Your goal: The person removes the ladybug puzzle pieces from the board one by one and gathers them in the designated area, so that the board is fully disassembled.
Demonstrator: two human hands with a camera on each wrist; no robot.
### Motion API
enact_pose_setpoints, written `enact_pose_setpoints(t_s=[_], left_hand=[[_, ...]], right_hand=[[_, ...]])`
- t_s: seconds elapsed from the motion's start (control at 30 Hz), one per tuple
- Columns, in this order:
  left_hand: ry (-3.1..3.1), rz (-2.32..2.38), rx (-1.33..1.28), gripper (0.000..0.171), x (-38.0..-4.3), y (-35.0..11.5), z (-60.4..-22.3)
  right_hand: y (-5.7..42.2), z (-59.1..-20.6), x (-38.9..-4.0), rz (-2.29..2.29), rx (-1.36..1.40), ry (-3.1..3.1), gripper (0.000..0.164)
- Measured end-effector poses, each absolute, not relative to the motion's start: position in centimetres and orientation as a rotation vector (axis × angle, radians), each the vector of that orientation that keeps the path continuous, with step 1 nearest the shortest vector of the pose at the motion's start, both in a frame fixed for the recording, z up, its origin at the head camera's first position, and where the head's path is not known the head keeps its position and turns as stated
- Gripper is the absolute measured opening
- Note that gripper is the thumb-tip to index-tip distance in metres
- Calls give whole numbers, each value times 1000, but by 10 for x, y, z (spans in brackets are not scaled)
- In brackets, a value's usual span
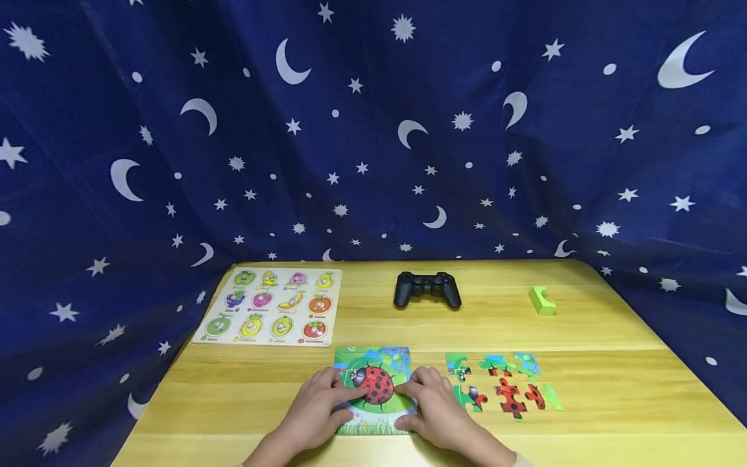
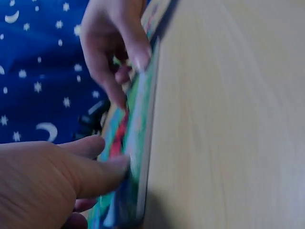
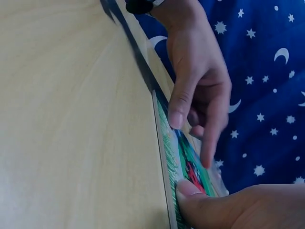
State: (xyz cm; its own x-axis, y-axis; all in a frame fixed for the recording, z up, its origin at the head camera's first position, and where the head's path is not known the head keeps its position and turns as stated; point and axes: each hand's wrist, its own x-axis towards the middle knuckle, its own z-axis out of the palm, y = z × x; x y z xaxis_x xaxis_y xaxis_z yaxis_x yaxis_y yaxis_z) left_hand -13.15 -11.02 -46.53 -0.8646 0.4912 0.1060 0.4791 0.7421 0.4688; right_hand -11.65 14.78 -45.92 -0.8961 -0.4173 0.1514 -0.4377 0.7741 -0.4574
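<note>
A ladybug puzzle board [image 1: 364,429] lies near the front of the table, between both hands. My left hand [image 1: 315,405] is at its left side, index finger extended onto the red ladybug and thumb over the lower left part. From the opposite side my right hand [image 1: 434,408] reaches in, its index fingertip at the ladybug's right edge and its thumb by the lower right edge. The other fingers bend loosely beside the board. In the left wrist view the board [image 2: 148,119] appears edge-on, with the ladybug partly hidden behind the left thumb.
Several loose jigsaw pieces [image 1: 511,397] with ladybug parts lie right of the right hand. A fruit peg board [image 1: 265,311] is at the back left, a black game controller [image 1: 427,290] at the back middle, and a green notched block [image 1: 543,301] at the back right. Behind hangs a starry curtain [image 1: 373,130].
</note>
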Motion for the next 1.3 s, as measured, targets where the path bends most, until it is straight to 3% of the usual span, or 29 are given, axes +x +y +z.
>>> enact_pose_setpoints(t_s=[0.27, 0.73, 1.07, 1.3], left_hand=[[2781, 922, 907, 28, -131, -106, -473], [2795, 868, 967, 27, -136, -104, -471], [2786, 893, 957, 28, -138, -105, -474], [2743, 915, 944, 29, -138, -108, -472]], right_hand=[[144, -463, -117, 875, 683, -2887, 52], [144, -458, -115, 1077, 664, -2922, 49], [145, -449, -107, 984, 689, -2927, 59], [183, -444, -99, 1095, 595, -2776, 54]])
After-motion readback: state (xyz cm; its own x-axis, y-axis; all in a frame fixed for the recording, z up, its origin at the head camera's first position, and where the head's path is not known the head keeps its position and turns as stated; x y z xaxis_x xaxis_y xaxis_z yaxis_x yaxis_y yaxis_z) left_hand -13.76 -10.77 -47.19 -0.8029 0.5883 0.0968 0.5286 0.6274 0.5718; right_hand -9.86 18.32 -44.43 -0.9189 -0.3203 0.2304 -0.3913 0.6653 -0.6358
